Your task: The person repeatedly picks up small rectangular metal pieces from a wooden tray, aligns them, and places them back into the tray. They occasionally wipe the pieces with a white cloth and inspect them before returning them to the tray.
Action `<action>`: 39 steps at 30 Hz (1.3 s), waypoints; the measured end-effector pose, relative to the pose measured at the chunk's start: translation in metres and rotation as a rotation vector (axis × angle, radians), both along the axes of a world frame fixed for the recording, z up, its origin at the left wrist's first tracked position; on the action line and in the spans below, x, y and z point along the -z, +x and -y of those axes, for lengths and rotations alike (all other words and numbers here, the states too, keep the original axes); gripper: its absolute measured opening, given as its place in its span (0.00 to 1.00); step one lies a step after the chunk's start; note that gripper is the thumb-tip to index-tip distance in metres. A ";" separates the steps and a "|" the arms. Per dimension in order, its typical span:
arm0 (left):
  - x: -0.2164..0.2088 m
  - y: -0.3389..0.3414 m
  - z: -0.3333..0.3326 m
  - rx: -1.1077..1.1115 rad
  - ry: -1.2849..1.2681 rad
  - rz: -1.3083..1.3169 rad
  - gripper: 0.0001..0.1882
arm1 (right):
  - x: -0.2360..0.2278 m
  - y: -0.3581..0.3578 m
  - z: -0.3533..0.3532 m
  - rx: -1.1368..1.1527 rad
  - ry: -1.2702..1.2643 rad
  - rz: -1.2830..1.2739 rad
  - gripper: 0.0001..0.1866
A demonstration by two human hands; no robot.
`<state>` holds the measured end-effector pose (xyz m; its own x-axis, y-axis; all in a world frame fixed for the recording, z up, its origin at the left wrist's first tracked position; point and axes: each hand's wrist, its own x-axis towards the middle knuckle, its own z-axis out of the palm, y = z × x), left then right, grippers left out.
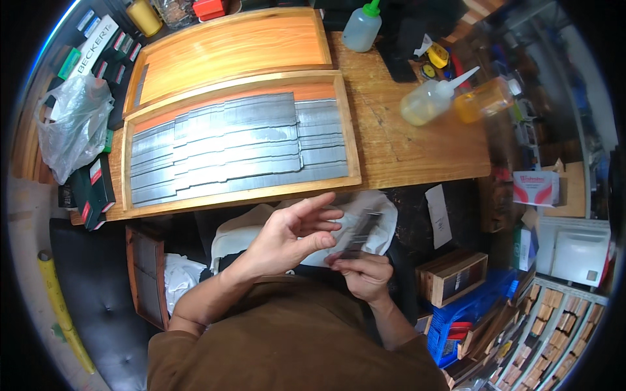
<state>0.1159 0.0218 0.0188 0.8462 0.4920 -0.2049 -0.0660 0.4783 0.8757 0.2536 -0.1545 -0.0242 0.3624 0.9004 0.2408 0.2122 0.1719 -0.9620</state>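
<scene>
My right hand [366,275] is closed in a pinch round the lower end of a small bundle of thin metal needles [362,229]. The bundle is dark grey, tilted and smeared by motion. Left of it, my left hand [295,233] is raised with fingers stretched and apart, holding nothing. Beyond both hands, a shallow wooden tray [241,197] lies on the table, with overlapping rows of similar grey metal needles [235,143] on its orange base. A second wooden tray [231,55] sits behind it, its orange base mostly bare.
On the wooden table [417,156] stand a green-capped bottle [362,27], a spouted bottle [427,102] and a yellow bottle [486,100]. A plastic bag [75,124] and dark boxes [94,189] line the left. Wooden boxes [450,279] are at lower right.
</scene>
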 end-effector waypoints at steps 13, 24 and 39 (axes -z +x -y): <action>0.020 0.013 0.013 0.138 -0.438 -0.085 0.26 | 0.010 -0.013 0.018 -0.102 -0.330 -0.081 0.05; 0.014 -0.031 -0.016 -0.078 -0.737 -0.090 0.23 | 0.010 -0.056 -0.023 -0.335 -0.226 -0.391 0.12; 0.014 -0.075 -0.001 0.076 -0.500 -0.001 0.14 | -0.046 -0.009 -0.098 -0.147 -0.363 -0.087 0.12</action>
<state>0.0411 0.0230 0.0048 0.8757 0.2700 -0.4003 -0.0139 0.8428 0.5381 0.2444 -0.0560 0.0218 0.2287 0.9650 -0.1283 0.1255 -0.1599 -0.9791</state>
